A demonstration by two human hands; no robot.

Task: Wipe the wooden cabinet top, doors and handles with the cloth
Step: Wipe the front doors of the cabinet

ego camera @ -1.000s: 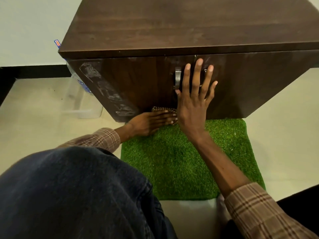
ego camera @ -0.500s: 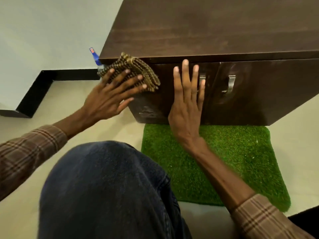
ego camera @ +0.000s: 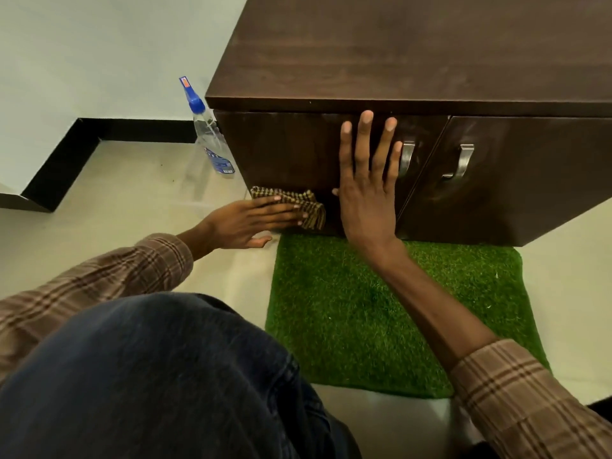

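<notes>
The dark wooden cabinet (ego camera: pixel 397 54) stands on the floor in front of me, with two doors and two metal handles (ego camera: pixel 406 159) (ego camera: pixel 462 162). My left hand (ego camera: pixel 251 223) presses a brown checked cloth (ego camera: pixel 291 207) flat against the bottom of the left door (ego camera: pixel 284 150), near its lower left corner. My right hand (ego camera: pixel 367 187) lies flat with fingers spread on the same door, just left of the left handle, holding nothing.
A clear spray bottle (ego camera: pixel 210 134) with a blue nozzle stands on the floor at the cabinet's left side. A green grass-like mat (ego camera: pixel 397 309) lies before the doors. My knee in dark jeans (ego camera: pixel 149 376) fills the lower left. A black skirting (ego camera: pixel 66 164) runs along the white wall.
My left hand has carried the cloth from the top left corner of the door down to its bottom edge. My right hand has stayed flat on the door. The view has shifted left.
</notes>
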